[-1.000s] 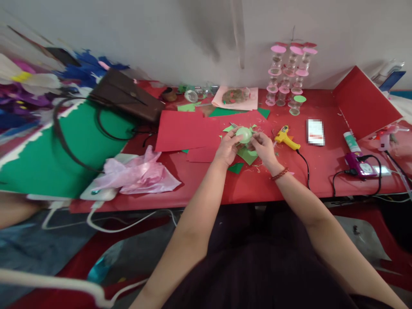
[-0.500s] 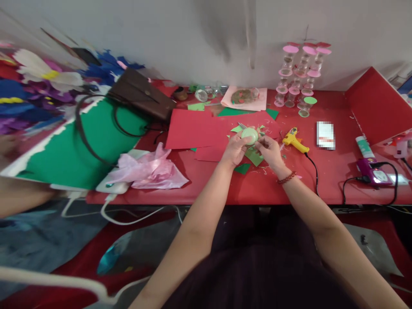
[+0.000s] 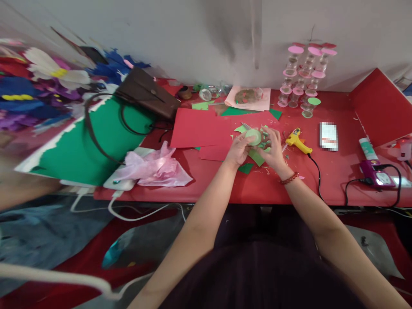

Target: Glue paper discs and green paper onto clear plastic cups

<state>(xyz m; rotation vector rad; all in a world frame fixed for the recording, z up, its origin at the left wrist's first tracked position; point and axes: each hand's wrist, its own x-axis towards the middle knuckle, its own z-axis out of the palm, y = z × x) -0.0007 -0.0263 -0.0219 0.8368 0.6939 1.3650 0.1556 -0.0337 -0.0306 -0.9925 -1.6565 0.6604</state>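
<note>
My left hand (image 3: pixel 238 148) is closed on a pale green round disc (image 3: pixel 253 137), with the thumb lying over its near edge. The disc's broad face is turned up towards me. My right hand (image 3: pixel 273 148), with a red bead bracelet at the wrist, has its thumb and fingers bent around the right side of the same piece; what lies between those fingertips is partly hidden. Beneath the hands are green paper offcuts (image 3: pixel 256 157) and red sheets (image 3: pixel 196 128). Scissors (image 3: pixel 246 125) show their tips just beyond the disc. A yellow glue gun (image 3: pixel 299 141) lies right of my right hand.
Columns of clear plastic pieces with pink discs (image 3: pixel 298 73) stand at the back right. A purple power strip (image 3: pixel 375 174) and glue gun cord lie right. A brown bag (image 3: pixel 146 94), pink plastic bag (image 3: pixel 157 165) and green board (image 3: pixel 106 137) occupy the left, beside another person's arm (image 3: pixel 28 189).
My right hand's fingers have spread from a close pinch at the disc's lower right to a wider curve around its right side. The left hand keeps hold. The view has shifted slightly.
</note>
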